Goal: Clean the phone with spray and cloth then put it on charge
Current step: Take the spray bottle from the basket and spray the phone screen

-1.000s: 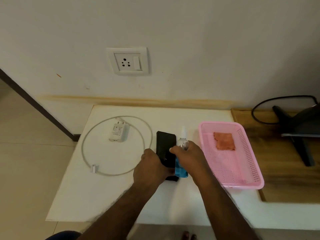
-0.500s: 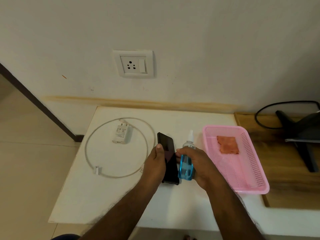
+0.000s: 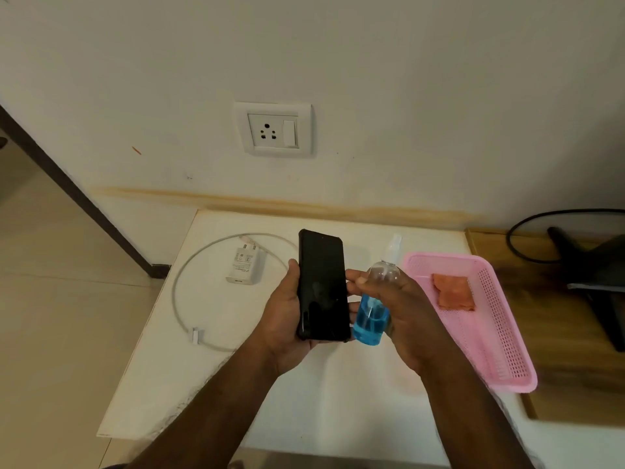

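We hold the phone (image 3: pixel 323 286) above the worktop (image 3: pixel 304 394), left hand (image 3: pixel 287 319) clasping its long edges; right hand (image 3: pixel 402 313) grips the spray bottle (image 3: pixel 373 309). Glass looks slick and fragile, so edge holds suit.

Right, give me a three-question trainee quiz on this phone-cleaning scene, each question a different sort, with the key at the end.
1. True or false: the left hand holds the phone clear of the table.
2. Multiple choice: where is the orange cloth? A) in the right hand B) in the pink basket C) draped over the charger
3. Fill in: the spray bottle holds a ____ liquid.

Key: 1 true; 2 B; 3 blue.
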Demonstrator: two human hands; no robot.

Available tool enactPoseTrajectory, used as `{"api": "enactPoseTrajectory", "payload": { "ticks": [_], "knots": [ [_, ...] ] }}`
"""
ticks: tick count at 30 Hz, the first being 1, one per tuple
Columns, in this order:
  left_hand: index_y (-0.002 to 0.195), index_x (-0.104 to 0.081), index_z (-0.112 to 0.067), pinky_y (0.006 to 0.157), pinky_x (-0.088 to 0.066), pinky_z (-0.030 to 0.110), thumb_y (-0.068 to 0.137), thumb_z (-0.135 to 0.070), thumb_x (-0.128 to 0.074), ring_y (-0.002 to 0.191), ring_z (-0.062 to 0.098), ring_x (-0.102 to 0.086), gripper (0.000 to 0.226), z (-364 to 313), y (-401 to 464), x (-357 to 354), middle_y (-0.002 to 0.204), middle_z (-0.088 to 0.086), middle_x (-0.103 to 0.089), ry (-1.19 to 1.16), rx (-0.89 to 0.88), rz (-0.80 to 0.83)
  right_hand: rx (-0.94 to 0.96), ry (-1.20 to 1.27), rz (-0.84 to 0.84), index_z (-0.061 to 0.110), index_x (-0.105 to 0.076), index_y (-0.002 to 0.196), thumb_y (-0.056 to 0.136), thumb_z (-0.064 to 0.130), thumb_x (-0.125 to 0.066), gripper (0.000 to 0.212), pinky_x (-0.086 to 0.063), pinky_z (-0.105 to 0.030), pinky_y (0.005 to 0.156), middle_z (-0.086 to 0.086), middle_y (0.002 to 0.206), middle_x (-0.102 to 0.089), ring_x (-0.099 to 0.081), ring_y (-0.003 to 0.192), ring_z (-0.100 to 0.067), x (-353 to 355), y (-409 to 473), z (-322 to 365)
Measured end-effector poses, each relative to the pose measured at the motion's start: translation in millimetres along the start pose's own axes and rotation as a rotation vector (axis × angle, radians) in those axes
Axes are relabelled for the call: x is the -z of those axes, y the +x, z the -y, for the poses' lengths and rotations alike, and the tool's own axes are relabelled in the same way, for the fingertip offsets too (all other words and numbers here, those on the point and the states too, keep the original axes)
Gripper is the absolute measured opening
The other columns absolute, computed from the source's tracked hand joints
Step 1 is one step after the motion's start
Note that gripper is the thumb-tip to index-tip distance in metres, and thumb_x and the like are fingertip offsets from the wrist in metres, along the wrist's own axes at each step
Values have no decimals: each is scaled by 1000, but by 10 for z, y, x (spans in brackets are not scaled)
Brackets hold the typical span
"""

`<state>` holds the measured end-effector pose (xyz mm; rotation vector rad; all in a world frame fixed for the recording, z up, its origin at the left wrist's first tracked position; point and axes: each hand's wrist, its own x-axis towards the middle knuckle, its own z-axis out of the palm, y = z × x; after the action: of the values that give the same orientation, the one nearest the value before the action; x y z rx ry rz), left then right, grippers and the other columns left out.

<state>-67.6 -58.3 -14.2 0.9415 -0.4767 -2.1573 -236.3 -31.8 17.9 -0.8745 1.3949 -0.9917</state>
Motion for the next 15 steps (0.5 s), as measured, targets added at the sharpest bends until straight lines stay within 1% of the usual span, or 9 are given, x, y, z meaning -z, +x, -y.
{"api": "enactPoseTrajectory", "payload": {
  "ticks": [1,2,3,5,7,8,10,12,15],
  "knots": [
    [121,-72,-23,83,-58,53,95,-73,-20,104,36,-71,77,-42,-12,13,125,15,-70,-19,-16,32,61,3,20,20,-63,116,59,66,-71,74,-56,-43,87,2,119,-69,-68,102,-19,1,-30,64],
    [121,-73,-21,82,-58,52,96,-73,-22,102,36,-71,77,-83,-28,30,123,15,-71,-45,-34,74,104,34,47,15,-62,116,59,68,-74,79,-57,-44,85,0,119,-69,-69,100,-19,-7,-73,134],
    [121,-72,-20,82,-57,52,96,-72,-23,99,35,-71,76,-125,-41,46,121,15,-71,-68,-54,123,126,80,88,12,-60,117,56,69,-77,85,-56,-47,86,-3,119,-70,-69,100,-23,13,-98,223],
    [125,-70,-20,84,-56,53,96,-71,-25,98,34,-70,74,-207,-70,62,124,15,-70,-90,-95,198,157,160,156,11,-62,114,48,68,-83,89,-58,-45,81,-7,110,-73,-69,96,-29,39,-147,398],
    [134,-63,-20,87,-54,54,95,-71,-27,100,35,-68,74,-267,-96,56,134,17,-64,-103,-113,261,236,180,44,12,-62,110,48,68,-83,86,-61,-35,66,-8,101,-73,-71,82,-26,-12,-199,524],
    [138,-59,-19,88,-52,55,94,-72,-28,100,36,-66,75,-282,-107,49,137,19,-61,-103,-117,291,290,121,-57,15,-58,116,53,72,-78,87,-60,-32,60,-8,101,-72,-71,72,-22,-65,-229,546],
    [141,-56,-19,88,-51,54,93,-72,-29,99,36,-65,76,-284,-121,45,140,20,-58,-87,-123,325,428,-32,-232,34,-46,131,68,78,-61,78,-58,-28,55,0,97,-71,-68,64,-19,-186,-293,501],
    [140,-57,-20,87,-51,54,94,-71,-26,97,36,-64,75,-277,-131,67,140,21,-57,-48,-127,331,515,-110,-240,51,-38,135,76,78,-51,66,-56,-25,53,8,91,-68,-68,66,-18,-290,-335,428],
    [134,-63,-25,88,-52,57,94,-70,-26,100,38,-64,71,-260,-135,99,138,20,-60,14,-148,281,561,-103,-187,57,-32,139,87,61,-52,56,-54,-20,54,13,92,-66,-70,72,-11,-341,-288,346]
  ]
}}
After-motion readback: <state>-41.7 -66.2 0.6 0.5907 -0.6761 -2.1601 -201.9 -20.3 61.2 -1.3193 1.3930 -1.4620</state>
